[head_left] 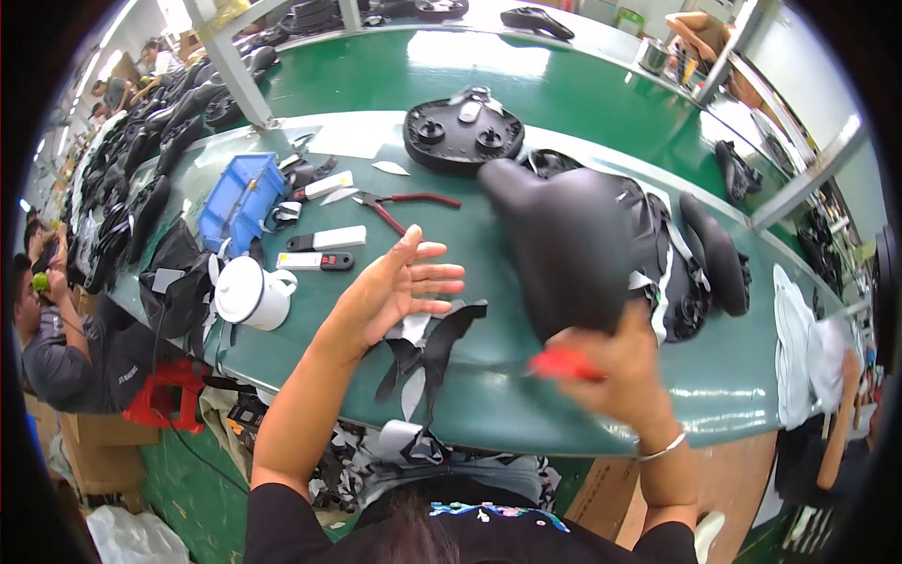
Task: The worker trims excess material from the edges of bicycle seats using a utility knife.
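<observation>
My left hand (399, 287) is held over the table with its fingers stretched out and nothing in it. Just below it lie black and white fabric scraps (437, 352). My right hand (620, 381), blurred by motion, is closed round a red handle (568, 364); a thin dark shaft seems to point left from it, too smeared to name the tool. Right above that hand is a smooth black bicycle saddle (573, 244), also blurred. The fingers meet its lower edge in the picture; whether they grip it, I cannot tell.
Red-handled pliers (413, 199), box cutters (319, 261), a white lidded mug (254, 293) and a blue bin (242, 197) lie left. More saddles (465, 136) stand at the back and right (714, 254). Metal posts (230, 70) rise behind. Co-workers sit at both sides.
</observation>
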A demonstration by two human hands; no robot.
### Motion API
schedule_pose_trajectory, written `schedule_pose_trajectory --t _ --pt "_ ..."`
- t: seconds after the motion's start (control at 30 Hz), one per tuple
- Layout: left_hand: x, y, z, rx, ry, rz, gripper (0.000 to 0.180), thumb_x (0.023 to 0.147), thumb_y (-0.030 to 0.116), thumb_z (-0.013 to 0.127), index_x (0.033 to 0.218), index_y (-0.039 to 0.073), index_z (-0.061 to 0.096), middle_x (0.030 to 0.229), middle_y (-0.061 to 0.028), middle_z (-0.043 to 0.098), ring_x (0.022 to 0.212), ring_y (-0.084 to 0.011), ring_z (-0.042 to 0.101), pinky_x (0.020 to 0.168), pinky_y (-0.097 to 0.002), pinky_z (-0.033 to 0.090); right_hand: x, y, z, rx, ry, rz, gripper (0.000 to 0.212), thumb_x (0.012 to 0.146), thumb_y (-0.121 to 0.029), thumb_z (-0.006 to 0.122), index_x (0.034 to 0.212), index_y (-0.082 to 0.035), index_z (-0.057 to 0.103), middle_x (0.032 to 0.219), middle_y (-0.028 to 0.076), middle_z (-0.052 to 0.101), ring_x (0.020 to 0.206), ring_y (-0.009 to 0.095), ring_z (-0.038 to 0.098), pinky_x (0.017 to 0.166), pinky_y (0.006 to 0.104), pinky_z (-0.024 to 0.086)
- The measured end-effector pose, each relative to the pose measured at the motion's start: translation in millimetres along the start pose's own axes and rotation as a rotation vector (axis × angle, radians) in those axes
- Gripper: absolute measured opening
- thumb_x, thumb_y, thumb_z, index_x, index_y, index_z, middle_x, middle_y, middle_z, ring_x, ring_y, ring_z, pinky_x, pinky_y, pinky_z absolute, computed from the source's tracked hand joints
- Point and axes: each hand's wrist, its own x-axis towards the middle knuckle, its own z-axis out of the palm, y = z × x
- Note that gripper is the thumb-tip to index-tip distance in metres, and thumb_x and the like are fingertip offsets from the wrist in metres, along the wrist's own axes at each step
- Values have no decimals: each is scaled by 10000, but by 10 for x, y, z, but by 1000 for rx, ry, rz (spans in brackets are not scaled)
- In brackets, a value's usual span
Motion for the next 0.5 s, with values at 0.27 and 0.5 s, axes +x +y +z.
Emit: schedule_pose_trajectory --t 0.27,0.5 --pt "-156 -299 -86 -61 97 1 515 845 328 673 1159 -43 503 980 -122 623 769 -184 653 687 -303 560 -742 -363 241 546 -225 130 469 589 -137 804 1020 -94 623 1074 85 615 899 255 618 734 339 518" --pt "-293 110 209 374 48 70 484 803 271 691 1127 -42 516 969 -86 594 794 -129 609 686 -257 521 -595 -165 75 119 -116 239 623 744 -114 713 1326 -133 493 916 90 630 735 236 608 608 321 496"
